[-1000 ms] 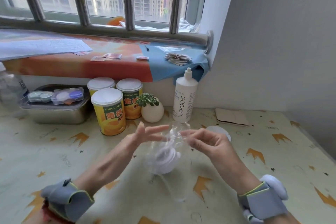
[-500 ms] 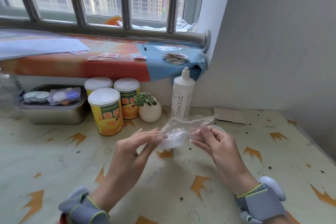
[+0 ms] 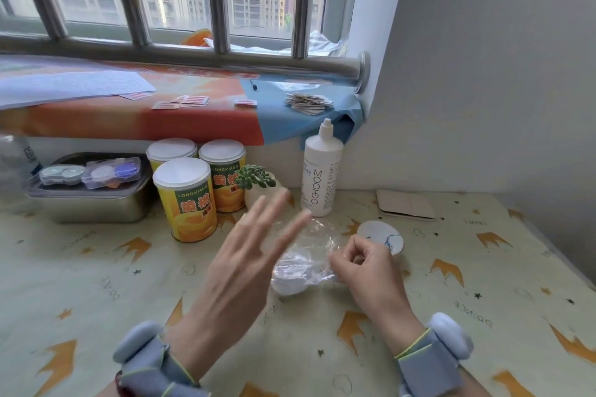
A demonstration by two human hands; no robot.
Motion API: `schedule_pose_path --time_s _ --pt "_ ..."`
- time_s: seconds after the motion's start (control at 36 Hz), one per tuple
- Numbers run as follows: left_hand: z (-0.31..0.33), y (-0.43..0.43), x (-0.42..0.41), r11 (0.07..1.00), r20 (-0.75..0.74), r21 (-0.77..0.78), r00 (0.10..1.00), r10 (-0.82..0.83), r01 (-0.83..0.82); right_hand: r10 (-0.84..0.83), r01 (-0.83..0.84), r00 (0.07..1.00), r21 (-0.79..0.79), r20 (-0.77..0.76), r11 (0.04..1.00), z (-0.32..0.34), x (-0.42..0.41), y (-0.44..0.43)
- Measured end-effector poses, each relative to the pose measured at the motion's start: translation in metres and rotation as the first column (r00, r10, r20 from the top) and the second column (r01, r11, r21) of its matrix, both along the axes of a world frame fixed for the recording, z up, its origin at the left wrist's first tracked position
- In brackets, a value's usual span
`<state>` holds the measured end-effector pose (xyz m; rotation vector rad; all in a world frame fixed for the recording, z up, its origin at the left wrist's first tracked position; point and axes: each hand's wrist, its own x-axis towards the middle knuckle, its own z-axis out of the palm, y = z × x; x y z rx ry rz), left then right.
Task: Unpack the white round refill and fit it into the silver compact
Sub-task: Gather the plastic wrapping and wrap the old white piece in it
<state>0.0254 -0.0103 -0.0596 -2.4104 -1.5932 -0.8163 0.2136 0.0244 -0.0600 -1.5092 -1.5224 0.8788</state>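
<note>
My right hand (image 3: 361,263) is curled, its thumb and forefinger pinching the edge of a clear plastic wrapper (image 3: 311,246). The white round refill (image 3: 288,282) sits inside the lower end of that wrapper, held above the table (image 3: 96,284) near the middle of its width. My left hand (image 3: 248,261) is spread wide, fingers extended and apart, gripping nothing; its fingertips overlap the wrapper's upper part, though motion blur prevents me from confirming contact. Just behind my right hand, a round white-topped item (image 3: 380,234) with a blue mark lies flat on the table; it may be the silver compact, but I cannot confirm this. Along the table's far edge stand three yellow cans (image 3: 188,203), a small potted succulent (image 3: 256,179) and a white bottle (image 3: 321,171). A metal box (image 3: 93,205) occupies the far left corner. A flat beige wallet-like item (image 3: 406,205) lies toward the far right.
</note>
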Motion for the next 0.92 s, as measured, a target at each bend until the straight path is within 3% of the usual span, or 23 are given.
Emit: schedule_pose_path --time_s 0.06,0.11,0.17,0.25,0.33,0.5,0.56,0.61,0.67,0.72,0.81,0.86,0.92 --pt "-0.003 -0.001 0.002 0.992 -0.244 0.02 0.963 -0.117 0.126 -0.01 0.008 0.997 0.034 0.071 0.999 -0.003 -0.003 0.0" --pt "-0.01 -0.002 0.002 0.988 -0.324 -0.066 0.934 -0.152 0.138 -0.004 -0.003 0.99 0.051 0.14 0.999 -0.004 -0.004 0.001" --pt "-0.014 -0.001 -0.001 0.974 -0.335 -0.226 0.937 -0.096 0.018 0.027 -0.039 0.977 0.053 0.21 0.998 -0.003 -0.004 0.0" --pt "-0.017 0.005 -0.006 0.955 -0.274 -0.293 0.961 -0.044 -0.04 0.075 -0.092 0.945 0.037 0.32 0.995 -0.001 -0.005 -0.001" --pt "-0.014 0.007 -0.004 0.971 -0.206 -0.238 0.978 -0.032 -0.019 0.106 -0.096 0.939 -0.045 0.328 0.994 0.001 -0.006 0.0" --pt "-0.007 0.009 0.004 0.985 -0.308 -0.169 0.951 -0.01 -0.044 0.21 -0.144 0.912 -0.205 0.352 0.968 0.012 -0.01 -0.004" --pt "-0.008 0.01 0.009 0.99 -0.337 -0.13 0.941 0.009 -0.056 0.177 -0.134 0.95 -0.176 0.256 0.975 0.011 -0.01 -0.005" --pt "-0.008 0.009 0.013 0.993 -0.315 -0.096 0.948 0.033 -0.066 0.119 -0.131 0.99 -0.204 -0.074 0.97 0.012 -0.009 -0.005" --pt "-0.007 0.008 0.013 0.995 -0.245 -0.081 0.969 0.042 -0.064 0.057 -0.162 0.915 -0.233 -0.398 0.959 0.017 -0.009 -0.006" --pt "-0.005 0.007 0.01 0.994 -0.145 -0.096 0.989 0.028 -0.042 0.067 -0.214 0.823 -0.198 -0.564 0.957 0.026 -0.01 -0.008" --pt "0.009 0.008 0.004 0.983 0.27 -0.18 0.962 0.026 0.024 0.156 -0.3 0.671 -0.073 -0.724 0.951 0.048 -0.009 -0.011" --pt "0.021 0.012 -0.003 0.933 0.646 -0.318 0.758 0.083 0.169 0.209 -0.284 0.669 0.015 -0.713 0.959 0.061 -0.005 -0.011" --pt "0.028 0.017 -0.01 0.823 0.844 -0.425 0.493 0.21 0.378 0.221 -0.162 0.869 0.167 -0.444 0.973 0.068 0.0 -0.009"
